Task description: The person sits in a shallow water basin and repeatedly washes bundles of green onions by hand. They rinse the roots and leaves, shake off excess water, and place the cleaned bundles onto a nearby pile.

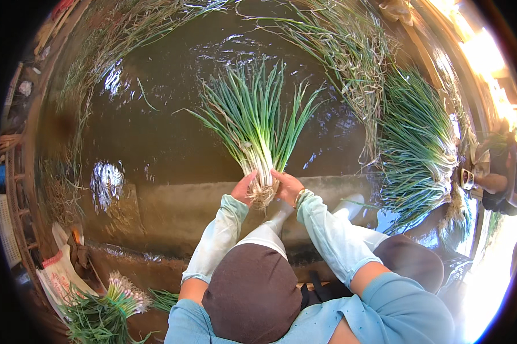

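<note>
A bunch of green onions [258, 120] with white stalks and pale, ragged roots stands out over brown water at the middle of the head view, leaves fanned away from me. My left hand [244, 187] is closed on the left side of the bunch's lower stalks. Opposite it, my right hand [288, 186] grips the right side, its thumb along the stalks. Both wrists have pale sleeves over them. The roots hang between my two hands, hiding some fingertips.
Piled green onions [416, 149] lie along the right side, below straw-like leaves [350, 63]. Another bunch [95, 321] is at lower left beside a white sack [61, 264]. A submerged concrete ledge [184, 212] crosses below my hands. Another person's arm [492, 183] shows at far right.
</note>
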Demonstrator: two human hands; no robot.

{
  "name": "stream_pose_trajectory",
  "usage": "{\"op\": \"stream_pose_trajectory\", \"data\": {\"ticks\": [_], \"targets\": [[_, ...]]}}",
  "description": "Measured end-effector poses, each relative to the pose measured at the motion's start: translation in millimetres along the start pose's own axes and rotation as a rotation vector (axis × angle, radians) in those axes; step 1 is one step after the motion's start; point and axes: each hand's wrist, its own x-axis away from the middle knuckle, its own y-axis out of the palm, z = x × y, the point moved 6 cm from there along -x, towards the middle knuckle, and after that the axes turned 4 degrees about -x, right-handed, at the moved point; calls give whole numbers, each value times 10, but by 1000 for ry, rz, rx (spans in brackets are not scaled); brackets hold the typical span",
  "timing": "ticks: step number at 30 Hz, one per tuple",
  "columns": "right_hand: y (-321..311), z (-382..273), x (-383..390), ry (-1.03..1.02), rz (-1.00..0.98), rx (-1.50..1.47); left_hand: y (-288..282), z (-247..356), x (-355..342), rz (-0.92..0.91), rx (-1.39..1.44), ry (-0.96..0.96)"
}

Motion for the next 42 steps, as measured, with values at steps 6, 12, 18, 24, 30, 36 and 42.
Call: {"op": "stream_pose_trajectory", "data": {"ticks": [6, 12, 18, 24, 30, 36, 42], "targets": [[100, -71, 18, -91, -79, 15, -460, 132, 4, 244, -22, 62], [70, -127, 44, -193, 30, 296, -265, 47, 149, 183, -11, 144], [-71, -597, 281, -204, 162, 218, -334, 15, 49, 157, -7, 198], [-101, -2123, 1138, -486, 103, 346, -553, 112, 148, 205, 209, 223], [-611, -2675, 2161, -586, 339, 509, -302, 135, -4, 129, 126, 235], [-890, -1895, 2115, -923, 1057, 1385, -155, -66, -85, 161, 48, 149], [-248, -360, -74, -463, 376, 937, 31, -221, 89, -140, 172, 126]]}}
